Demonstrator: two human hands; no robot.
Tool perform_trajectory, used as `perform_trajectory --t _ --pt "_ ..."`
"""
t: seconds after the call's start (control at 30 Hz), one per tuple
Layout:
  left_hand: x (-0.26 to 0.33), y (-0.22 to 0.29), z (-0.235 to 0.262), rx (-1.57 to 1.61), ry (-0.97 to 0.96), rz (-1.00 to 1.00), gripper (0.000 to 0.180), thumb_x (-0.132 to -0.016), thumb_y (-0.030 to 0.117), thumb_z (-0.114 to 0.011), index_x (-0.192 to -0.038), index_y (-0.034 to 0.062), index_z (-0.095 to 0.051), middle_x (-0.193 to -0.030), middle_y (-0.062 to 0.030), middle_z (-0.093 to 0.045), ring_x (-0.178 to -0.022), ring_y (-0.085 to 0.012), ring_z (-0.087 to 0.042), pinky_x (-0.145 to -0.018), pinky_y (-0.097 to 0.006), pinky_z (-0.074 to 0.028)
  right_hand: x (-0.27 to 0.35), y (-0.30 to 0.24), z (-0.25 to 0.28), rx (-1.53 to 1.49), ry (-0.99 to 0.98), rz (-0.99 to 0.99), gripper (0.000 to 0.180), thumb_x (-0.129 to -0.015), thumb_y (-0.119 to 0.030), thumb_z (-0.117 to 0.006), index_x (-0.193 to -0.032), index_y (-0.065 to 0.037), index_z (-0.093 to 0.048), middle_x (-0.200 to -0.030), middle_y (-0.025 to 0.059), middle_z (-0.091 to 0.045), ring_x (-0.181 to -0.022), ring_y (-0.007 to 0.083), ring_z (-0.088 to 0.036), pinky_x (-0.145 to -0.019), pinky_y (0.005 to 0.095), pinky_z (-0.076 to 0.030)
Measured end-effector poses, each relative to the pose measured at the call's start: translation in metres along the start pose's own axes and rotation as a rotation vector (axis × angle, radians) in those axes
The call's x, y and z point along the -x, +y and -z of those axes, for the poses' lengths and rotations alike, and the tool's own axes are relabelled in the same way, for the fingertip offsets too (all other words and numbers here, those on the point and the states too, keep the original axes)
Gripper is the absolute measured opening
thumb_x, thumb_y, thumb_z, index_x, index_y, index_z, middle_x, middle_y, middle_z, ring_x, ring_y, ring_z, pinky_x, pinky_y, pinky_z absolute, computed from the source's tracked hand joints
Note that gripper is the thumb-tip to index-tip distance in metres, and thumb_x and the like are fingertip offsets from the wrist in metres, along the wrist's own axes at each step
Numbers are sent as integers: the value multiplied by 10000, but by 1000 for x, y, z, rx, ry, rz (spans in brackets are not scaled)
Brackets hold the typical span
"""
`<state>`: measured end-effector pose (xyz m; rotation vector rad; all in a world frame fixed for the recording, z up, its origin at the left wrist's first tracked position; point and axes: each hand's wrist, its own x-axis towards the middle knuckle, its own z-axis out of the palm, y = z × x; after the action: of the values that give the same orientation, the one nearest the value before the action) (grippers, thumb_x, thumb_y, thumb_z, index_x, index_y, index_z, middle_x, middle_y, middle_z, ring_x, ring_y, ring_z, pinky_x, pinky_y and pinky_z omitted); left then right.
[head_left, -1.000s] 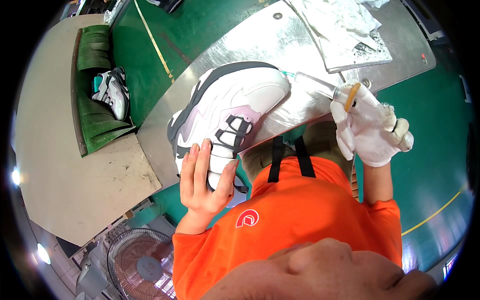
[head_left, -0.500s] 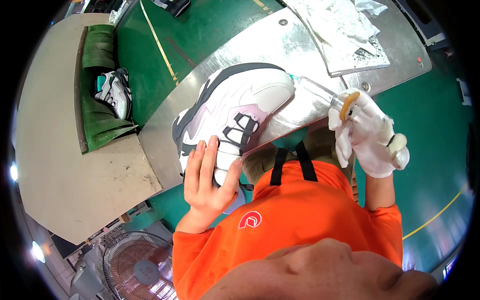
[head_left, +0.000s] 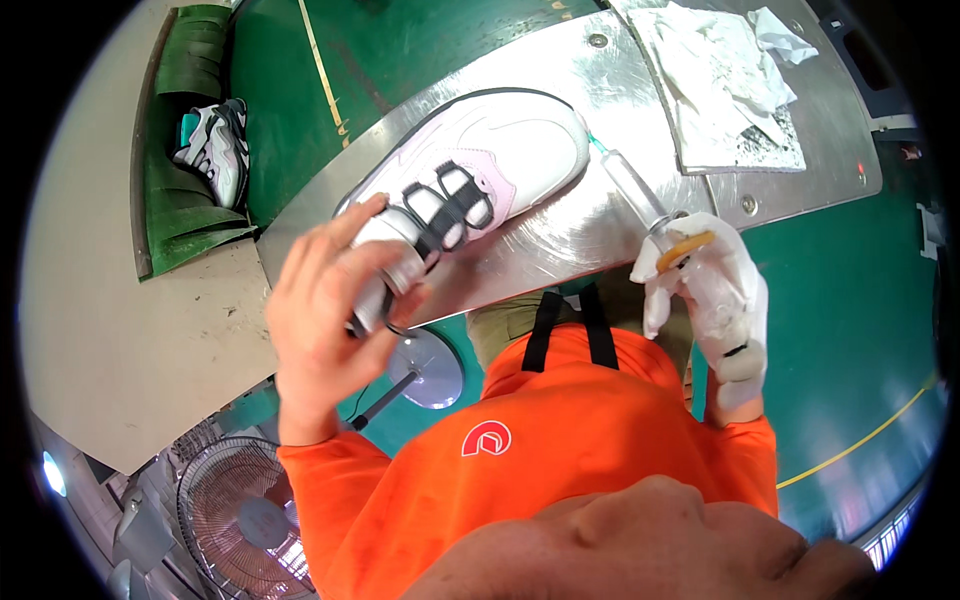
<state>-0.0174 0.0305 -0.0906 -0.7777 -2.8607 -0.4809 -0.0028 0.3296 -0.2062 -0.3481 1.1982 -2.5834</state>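
A white, lilac and black sneaker (head_left: 525,160) is on the metal bench, toe toward the right and laces facing up toward me. My left hand (head_left: 330,285), bare and slightly blurred, grips the shoe by its tongue and collar, fingers on the far side and thumb on the near side. In my white-gloved right hand (head_left: 705,300) is a clear syringe (head_left: 632,186) with a tan ring at its rear end. Its thin greenish needle tip points at the sole edge by the toe, touching it or very close.
Crumpled white cloths (head_left: 715,75) lie on a speckled slab (head_left: 770,150) at the bench's far right. Another sneaker (head_left: 218,150) sits by green flaps (head_left: 190,55) at the left, beside a beige table (head_left: 90,330). A floor fan (head_left: 250,520) stands at lower left.
The sneaker has rolled so its laces and top show more and its sole side less. My left hand has moved left, from lying on the tongue to gripping around the collar.
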Motion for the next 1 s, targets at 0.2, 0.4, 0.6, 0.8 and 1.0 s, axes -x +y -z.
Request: perform_trajectory --t 0.2,0.4,0.6,0.8,1.0 --pt "-19 -32 11 374 -63 228 488 -668 -19 -824 -1084 12 -572 -1139 -170 -664 -1006 -249 -656 -858 -343 -519 -8 31 18 13 -174 47 912 -397 -71 -815 -1249 5 -497 -1111 125 -521 -776 157 -504 -769 283 -474" --pt "-47 -48 23 462 -267 320 529 -674 20 -822 -1131 9 -555 -1174 -156 -633 -1082 -227 -610 -906 -332 -486 -4 41 18 56 -176 -12 949 -452 -132 -846 -1297 36 -449 -959 23 -570 -644 90 -455 -795 258 -466" --pt "-108 -62 51 466 -648 123 683 -717 420 -775 -1235 19 -581 -1318 -182 -559 -1225 -302 -544 -1051 -411 -394 -1 40 19 29 -120 -57 956 -472 -117 -827 -1319 53 -419 -972 36 -560 -708 99 -468 -788 256 -454" --pt "-191 -56 -37 394 -880 -28 598 -893 465 -644 -1315 52 -551 -1302 -89 -584 -1213 -214 -536 -1011 -384 -420 -7 41 23 -96 -173 14 1009 -468 -76 -810 -1368 41 -368 -1127 95 -552 -806 134 -520 -778 265 -452" --pt "-188 -44 -49 327 -1030 -73 492 -910 423 -642 -1201 27 -619 -1111 -100 -645 -1018 -222 -597 -937 -313 -444 -5 13 13 -133 -60 -99 984 -509 -178 -839 -1366 33 -403 -1168 169 -570 -862 204 -613 -749 296 -504"
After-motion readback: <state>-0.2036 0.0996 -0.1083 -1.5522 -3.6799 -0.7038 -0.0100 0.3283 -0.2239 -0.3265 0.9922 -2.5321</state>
